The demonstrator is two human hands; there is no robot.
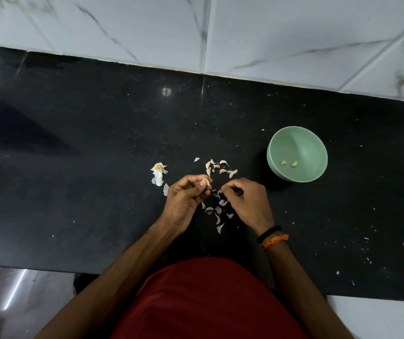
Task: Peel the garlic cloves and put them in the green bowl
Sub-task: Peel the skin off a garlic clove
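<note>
Our left hand [186, 194] pinches a clove [206, 181] between thumb and fingertips, above the black counter [73, 167]. Our right hand [245, 199] is curled, pinching a scrap of skin [220, 192] just beside the left. Unpeeled cloves [220, 167] lie beyond the hands, loose peels [218, 211] between them. The green bowl [313, 148] stands to the right, holding two peeled cloves [288, 163].

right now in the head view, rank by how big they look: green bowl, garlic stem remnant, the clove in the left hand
1. green bowl, by far the largest
2. garlic stem remnant
3. clove pinched in the left hand, partly covered by fingers, so its full size is unsure
</note>
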